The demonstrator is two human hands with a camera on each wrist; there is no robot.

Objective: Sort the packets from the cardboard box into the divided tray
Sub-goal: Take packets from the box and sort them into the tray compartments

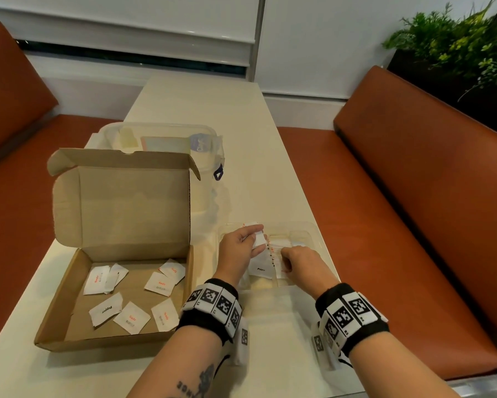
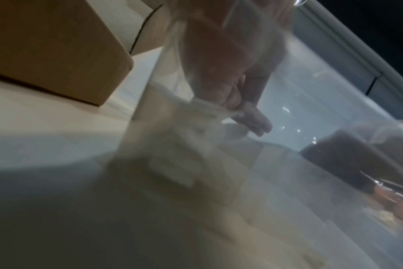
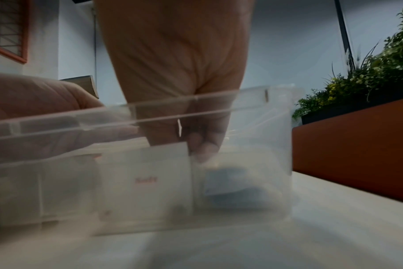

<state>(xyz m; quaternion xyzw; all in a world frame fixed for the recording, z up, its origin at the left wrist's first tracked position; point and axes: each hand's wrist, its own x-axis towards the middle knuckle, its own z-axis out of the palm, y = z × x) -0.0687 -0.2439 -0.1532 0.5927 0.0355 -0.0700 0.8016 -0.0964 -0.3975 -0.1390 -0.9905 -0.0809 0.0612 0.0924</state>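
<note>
An open cardboard box [image 1: 121,214] at the left holds several white salt and pepper packets [image 1: 158,284]. To its right stands the clear divided tray [image 1: 304,228]. My left hand [image 1: 255,239] hovers over the tray's left part and pinches white packets [image 1: 259,238] between thumb and fingers. A pepper packet [image 1: 260,270] lies in the tray below it. My right hand [image 1: 287,258] reaches down into the tray with curled fingers. In the right wrist view its fingertips [image 3: 205,145] grip the top edge of a salt packet [image 3: 147,180] standing behind the tray wall [image 3: 150,112].
A clear lidded container [image 1: 166,139] sits behind the box on the narrow white table [image 1: 212,104]. Orange benches [image 1: 413,196] run along both sides. A planter with green leaves [image 1: 456,44] stands at the far right.
</note>
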